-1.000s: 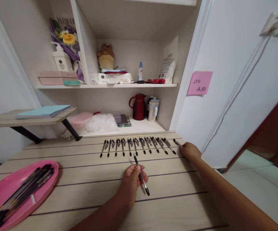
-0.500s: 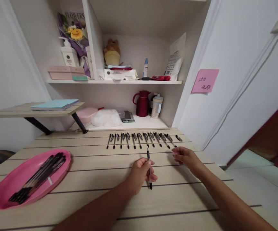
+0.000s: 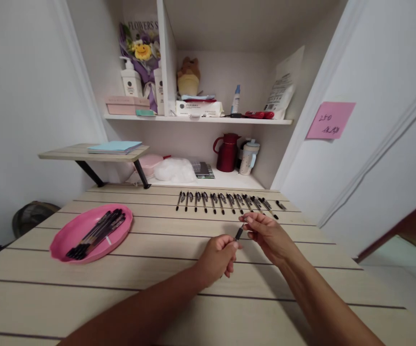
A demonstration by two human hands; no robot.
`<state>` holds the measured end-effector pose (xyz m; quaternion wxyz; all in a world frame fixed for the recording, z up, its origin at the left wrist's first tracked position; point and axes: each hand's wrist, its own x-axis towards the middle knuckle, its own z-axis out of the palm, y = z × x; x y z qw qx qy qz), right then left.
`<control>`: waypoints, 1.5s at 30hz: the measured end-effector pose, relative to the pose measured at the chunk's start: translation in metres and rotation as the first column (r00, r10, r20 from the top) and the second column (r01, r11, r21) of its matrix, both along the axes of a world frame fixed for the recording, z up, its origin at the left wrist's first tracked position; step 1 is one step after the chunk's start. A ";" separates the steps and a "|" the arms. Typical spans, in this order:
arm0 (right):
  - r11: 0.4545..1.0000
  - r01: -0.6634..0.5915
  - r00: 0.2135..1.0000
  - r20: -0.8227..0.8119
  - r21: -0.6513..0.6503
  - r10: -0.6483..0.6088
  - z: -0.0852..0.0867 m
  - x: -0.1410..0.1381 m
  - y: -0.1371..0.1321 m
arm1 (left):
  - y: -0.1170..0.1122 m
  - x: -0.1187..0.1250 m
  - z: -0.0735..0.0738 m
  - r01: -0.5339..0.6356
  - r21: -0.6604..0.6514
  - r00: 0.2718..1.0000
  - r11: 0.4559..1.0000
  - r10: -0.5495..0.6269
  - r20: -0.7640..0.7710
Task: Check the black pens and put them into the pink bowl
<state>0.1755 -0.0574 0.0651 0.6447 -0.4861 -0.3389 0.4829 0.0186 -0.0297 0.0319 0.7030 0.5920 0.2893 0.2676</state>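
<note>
My left hand [image 3: 220, 257] is closed around a pen [image 3: 239, 233] with a dark grip, its tip end slanting up to the right. At that tip, the fingers of my right hand [image 3: 263, 234] pinch together; whether a small part sits between them is hidden. Beyond both hands runs a row of uncapped pens [image 3: 214, 204], each with a black cap beside it. A lone black cap [image 3: 280, 205] lies at the row's right end.
On the left of the slatted table [image 3: 150, 283] stands a pink tray [image 3: 58, 250] with several dark pens. A small raised shelf [image 3: 64, 154] carries blue paper [image 3: 116, 146]. Behind are a red jug [image 3: 227, 153] and a pale cup [image 3: 248, 158].
My right hand has moved left from the row's end to the pen's tip. The pen in my left hand has tilted to the right. The view has shifted left.
</note>
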 end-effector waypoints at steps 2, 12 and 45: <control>1.000 -0.023 1.000 0.001 -0.005 0.023 0.001 -0.003 -0.002 | -0.001 -0.003 0.002 -0.007 0.015 1.000 1.000 0.007 -0.003; 0.999 -0.033 0.997 0.070 -0.027 0.035 0.007 -0.011 -0.013 | -0.004 -0.012 0.004 -0.005 0.039 1.000 0.999 0.005 -0.017; 0.993 -0.121 0.992 0.051 0.018 0.120 0.006 -0.033 -0.028 | -0.008 -0.019 0.013 -0.159 0.207 0.985 0.965 0.143 0.092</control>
